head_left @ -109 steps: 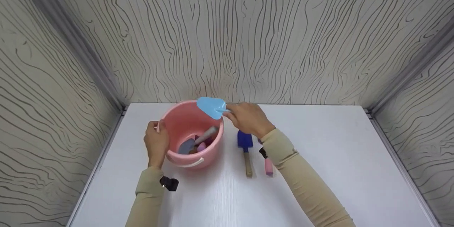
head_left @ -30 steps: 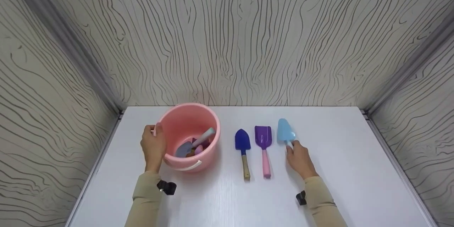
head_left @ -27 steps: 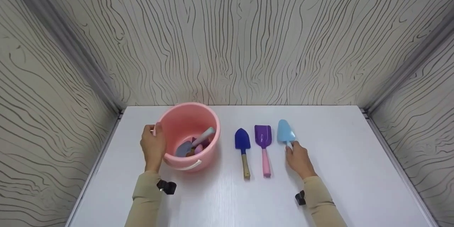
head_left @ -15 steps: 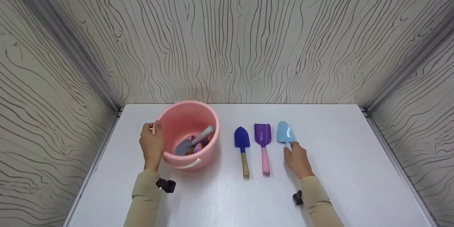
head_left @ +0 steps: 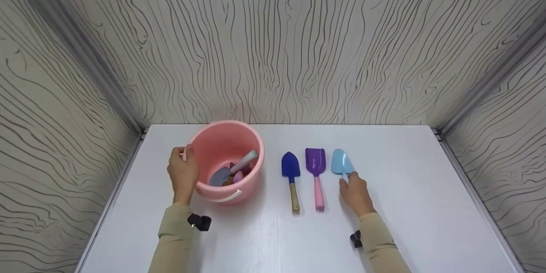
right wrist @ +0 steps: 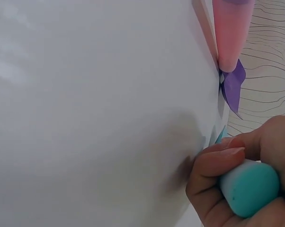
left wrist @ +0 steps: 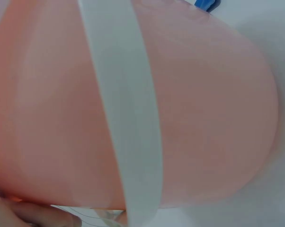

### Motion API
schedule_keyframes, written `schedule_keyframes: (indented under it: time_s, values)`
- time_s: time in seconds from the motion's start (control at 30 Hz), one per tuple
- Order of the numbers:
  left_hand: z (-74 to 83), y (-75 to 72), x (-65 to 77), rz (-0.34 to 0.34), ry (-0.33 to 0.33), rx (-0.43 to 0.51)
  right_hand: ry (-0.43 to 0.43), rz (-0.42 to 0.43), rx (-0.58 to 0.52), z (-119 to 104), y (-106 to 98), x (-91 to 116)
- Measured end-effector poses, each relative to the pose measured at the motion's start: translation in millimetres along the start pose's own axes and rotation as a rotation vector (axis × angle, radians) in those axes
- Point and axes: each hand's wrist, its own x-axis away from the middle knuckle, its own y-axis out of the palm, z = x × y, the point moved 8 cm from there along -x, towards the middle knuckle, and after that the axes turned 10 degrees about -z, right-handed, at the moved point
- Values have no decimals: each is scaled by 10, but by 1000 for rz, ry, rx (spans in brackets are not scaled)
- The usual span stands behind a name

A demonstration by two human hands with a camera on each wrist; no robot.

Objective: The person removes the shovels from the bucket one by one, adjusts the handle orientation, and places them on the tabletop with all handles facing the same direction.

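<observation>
My left hand (head_left: pixel 183 175) grips the left rim of a pink bucket (head_left: pixel 251 187), which leans so that its mouth faces me. In the left wrist view the bucket's white handle (left wrist: pixel 133 113) hangs across its side. Inside lie a grey-blue trowel (head_left: pixel 243 162), a pink egg-shaped piece (head_left: pixel 238 176) and other small pieces, partly hidden. My right hand (head_left: pixel 357 192) grips the handle of a light blue toy trowel (head_left: pixel 341 162) at the right of the row. In the right wrist view, curled fingers wrap its handle, whose turquoise end (right wrist: pixel 256 191) shows.
Left of the light blue trowel lie a purple shovel with a pink handle (head_left: pixel 319 194) and a dark blue trowel with a tan handle (head_left: pixel 294 196), side by side on the white table (head_left: pixel 273 243). Wood-patterned panels (head_left: pixel 273 42) enclose the back and sides.
The right hand has brought the light blue trowel from over the bucket down beside the purple shovel. In the last second it shifts slightly left and nearer. The left hand stays on the bucket.
</observation>
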Motion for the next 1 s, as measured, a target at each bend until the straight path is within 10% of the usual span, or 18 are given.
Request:
schedule_keyframes:
  time_s: [1.0]
  values:
    - [3,-3,-5,15,-4,7,-24,80,163,-35,-13,105]
